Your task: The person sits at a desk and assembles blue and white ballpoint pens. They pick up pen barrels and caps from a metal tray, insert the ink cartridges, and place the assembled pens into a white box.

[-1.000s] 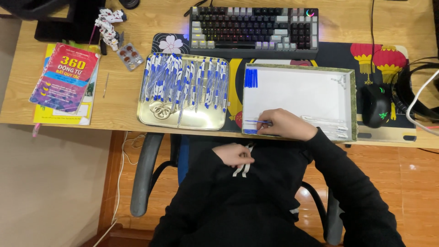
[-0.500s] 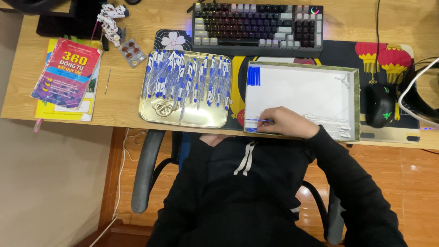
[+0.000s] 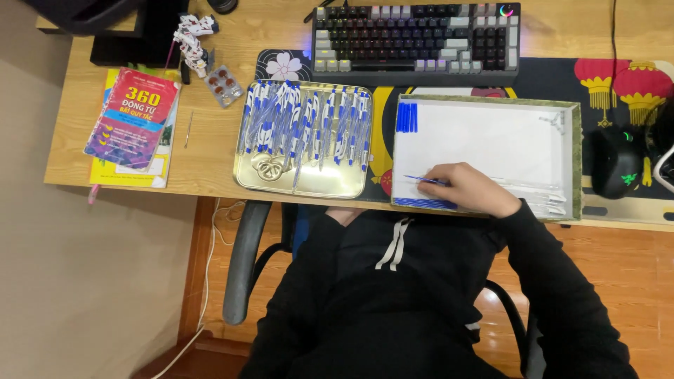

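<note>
The left hand (image 3: 345,215) has dropped since a second ago: then it sat up against the chest by the hoodie cords, and now only a sliver of it shows just under the desk's (image 3: 210,151) near edge, so I cannot tell whether it is closed or slack, or whether it holds anything. The right hand (image 3: 469,189) has hardly shifted; it rests inside the white box (image 3: 491,137) at its near edge, fingers pinched around a thin blue refill (image 3: 425,180) whose tip points left toward the box's near-left corner. A row of blue pieces (image 3: 425,203) lies along that near wall just below the hand, and a short stack of blue caps (image 3: 406,117) stands in the far-left corner, both looking the same as before. To the right of the hand, clear barrels (image 3: 540,196) lie along the near-right part of the box. Left of the box, touching it or just beside it, the gold tray (image 3: 302,184) is full of blue-and-clear pens (image 3: 305,123), and its contents look untouched over the second. My reading is that the work has narrowed to the right hand alone for now: one part is being laid or lifted at the row, while the tray waits. The keyboard (image 3: 418,38) sits at the far edge, the mouse (image 3: 618,165) right of the box, a book (image 3: 133,119) near the left edge.
</note>
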